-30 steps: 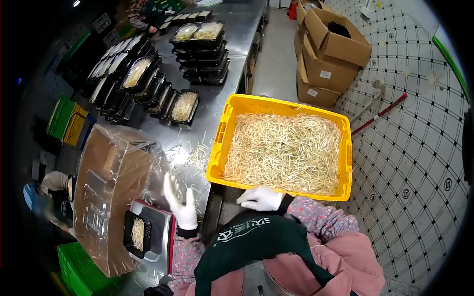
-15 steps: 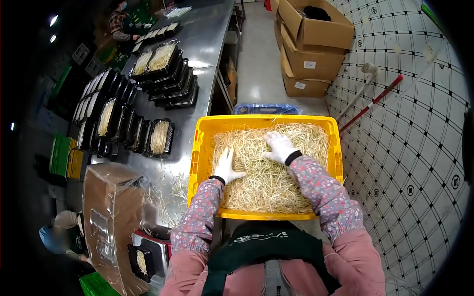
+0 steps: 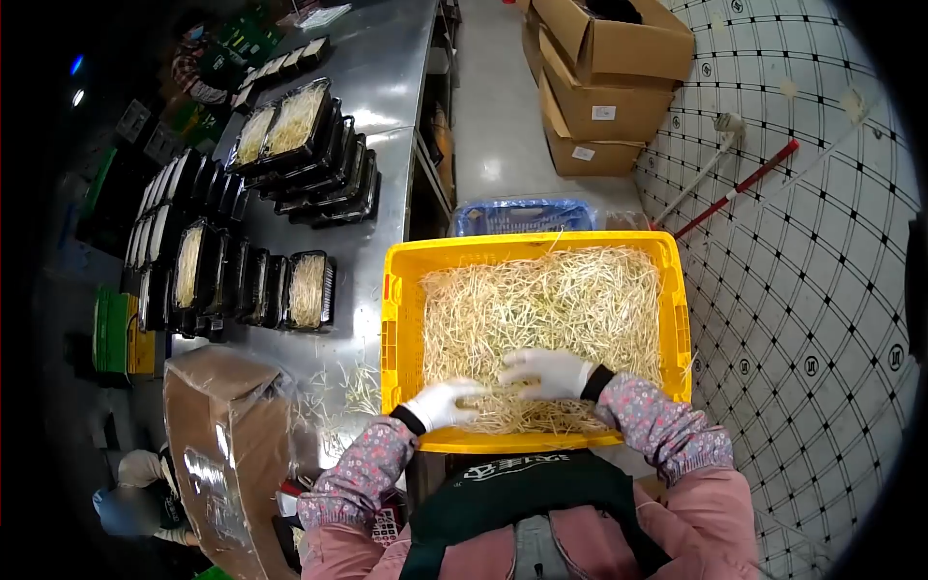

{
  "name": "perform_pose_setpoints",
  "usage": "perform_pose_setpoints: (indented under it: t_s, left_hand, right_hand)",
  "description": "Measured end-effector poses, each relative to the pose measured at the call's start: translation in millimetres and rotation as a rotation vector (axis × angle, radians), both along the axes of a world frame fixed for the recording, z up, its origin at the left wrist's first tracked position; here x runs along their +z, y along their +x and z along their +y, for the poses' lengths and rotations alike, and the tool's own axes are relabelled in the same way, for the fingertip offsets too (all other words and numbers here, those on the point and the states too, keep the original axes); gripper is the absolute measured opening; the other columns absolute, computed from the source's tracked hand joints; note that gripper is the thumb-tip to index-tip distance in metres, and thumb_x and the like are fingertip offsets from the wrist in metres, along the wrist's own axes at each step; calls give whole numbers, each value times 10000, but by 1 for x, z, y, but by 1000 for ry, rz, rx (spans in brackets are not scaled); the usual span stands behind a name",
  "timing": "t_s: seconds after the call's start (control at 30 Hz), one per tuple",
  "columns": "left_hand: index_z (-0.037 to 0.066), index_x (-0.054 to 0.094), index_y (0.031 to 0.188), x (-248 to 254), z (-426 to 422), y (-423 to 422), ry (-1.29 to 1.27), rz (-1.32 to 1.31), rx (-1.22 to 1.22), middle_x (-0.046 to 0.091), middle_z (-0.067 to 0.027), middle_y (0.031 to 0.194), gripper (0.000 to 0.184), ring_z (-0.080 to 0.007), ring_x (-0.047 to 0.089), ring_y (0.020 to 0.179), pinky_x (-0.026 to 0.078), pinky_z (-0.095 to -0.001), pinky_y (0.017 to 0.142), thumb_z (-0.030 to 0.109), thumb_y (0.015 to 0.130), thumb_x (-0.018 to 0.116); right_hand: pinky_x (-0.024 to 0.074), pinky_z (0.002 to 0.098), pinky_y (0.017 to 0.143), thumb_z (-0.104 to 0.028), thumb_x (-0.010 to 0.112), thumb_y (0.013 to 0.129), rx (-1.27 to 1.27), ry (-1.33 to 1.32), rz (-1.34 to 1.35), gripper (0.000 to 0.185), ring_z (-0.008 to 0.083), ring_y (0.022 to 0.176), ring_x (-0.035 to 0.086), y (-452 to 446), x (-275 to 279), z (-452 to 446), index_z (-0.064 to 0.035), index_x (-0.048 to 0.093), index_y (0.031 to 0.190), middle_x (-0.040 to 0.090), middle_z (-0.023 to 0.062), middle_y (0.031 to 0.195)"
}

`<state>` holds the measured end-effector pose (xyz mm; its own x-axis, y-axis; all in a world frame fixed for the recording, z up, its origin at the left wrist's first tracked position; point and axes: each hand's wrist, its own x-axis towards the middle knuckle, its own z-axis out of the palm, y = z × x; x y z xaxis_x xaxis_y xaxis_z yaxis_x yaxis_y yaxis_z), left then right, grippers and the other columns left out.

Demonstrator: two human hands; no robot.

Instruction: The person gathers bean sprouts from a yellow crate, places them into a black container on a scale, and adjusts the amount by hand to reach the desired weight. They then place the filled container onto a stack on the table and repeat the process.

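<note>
A yellow crate (image 3: 682,329) full of pale bean sprouts (image 3: 541,300) stands in front of me. Near the crate's front left corner, my left hand (image 3: 443,403), in a white glove, reaches over the rim with its fingers stretched out toward the right. My right hand (image 3: 551,373), gloved too, lies over the front half of the sprouts, fingers extended to the left and slightly apart. Both hands are at the surface of the sprouts, and neither has a visible grip on anything. Some fingertips are hard to separate from the sprouts.
On the steel table (image 3: 387,97) at left are stacked black trays of sprouts (image 3: 304,145), loose sprouts and a plastic-covered brown box (image 3: 227,425). A blue crate (image 3: 522,217) sits behind the yellow one; cardboard boxes (image 3: 609,106) stand farther back. Co-workers (image 3: 198,72) are at left.
Both hands have moved back toward my body, from the middle and far part of the sprouts to the front. They are closer together now. The camera view has shifted slightly.
</note>
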<state>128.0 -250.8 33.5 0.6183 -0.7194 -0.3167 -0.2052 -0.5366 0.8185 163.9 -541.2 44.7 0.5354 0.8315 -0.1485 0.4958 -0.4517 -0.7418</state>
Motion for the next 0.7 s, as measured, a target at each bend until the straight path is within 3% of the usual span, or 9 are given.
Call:
perform_pose_setpoints:
  t_s: [0.1,0.17,0.27,0.3,0.37,0.43,0.53,0.6,0.7]
  left_hand:
    - [120,568,1336,-27,-8,82,53,-203,383,567,-154,1330,525,-322,519,1245,399,-389,1081,232,845,716]
    - [106,373,1464,-64,-20,123,223,-504,564,311,-200,1527,742,-399,384,1341,342,-431,1117,274,832,723]
    - [140,414,1439,-130,-36,121,219,-335,737,358,-225,1483,696,-442,394,1297,413,-485,1039,294,821,692]
    - [139,463,1396,-116,-40,97,305,-447,592,423,-223,1422,603,-438,454,1229,431,-487,1014,267,840,659]
    - [42,511,1310,-81,-31,41,240,-323,442,497,-221,1318,493,-422,495,1164,431,-464,1001,229,871,633]
    - [85,550,1313,-48,-8,-14,119,-93,192,507,-199,1324,475,-399,502,1182,440,-447,1002,199,864,658]
    - [138,585,1331,-12,23,-38,13,-61,-85,510,-166,1396,479,-349,490,1283,395,-418,1078,275,886,695]
    - [125,630,1285,-9,30,-15,-152,45,6,568,-156,1341,401,-311,536,1241,418,-395,1057,238,903,680]
    - [102,650,1253,-8,11,45,-106,123,269,596,-150,1312,359,-270,553,1229,425,-378,1050,220,914,670]
  right_hand:
    - [466,417,987,-373,590,913,-298,-302,-22,459,255,1198,547,87,0,29,-152,575,1315,558,96,1328]
    - [424,466,1018,-411,594,906,-452,-489,-159,521,263,1256,505,125,-24,55,-143,538,1349,539,114,1366]
    - [363,561,1036,-421,601,893,-550,-614,-330,601,331,1306,446,104,-56,91,-145,462,1408,454,145,1450]
    - [369,598,997,-372,620,858,-469,-578,-485,588,349,1282,458,80,-73,98,-99,493,1363,488,164,1401]
    - [399,547,990,-272,582,859,-349,-480,-320,448,338,1265,464,22,-48,91,-35,537,1237,493,189,1358]
    - [439,529,966,-312,594,873,-233,-287,-217,453,350,1259,461,-42,-31,61,-80,547,1259,489,171,1355]
    - [434,505,1014,-393,586,931,49,-201,11,482,351,1325,429,-65,6,15,-200,522,1368,439,151,1439]
    - [440,383,1039,-395,566,966,-179,61,282,400,300,1217,562,-33,41,-14,-188,595,1307,558,144,1363]
    - [532,375,886,-460,593,927,-796,-221,51,399,243,916,696,34,44,-59,-155,702,1161,729,84,1038]
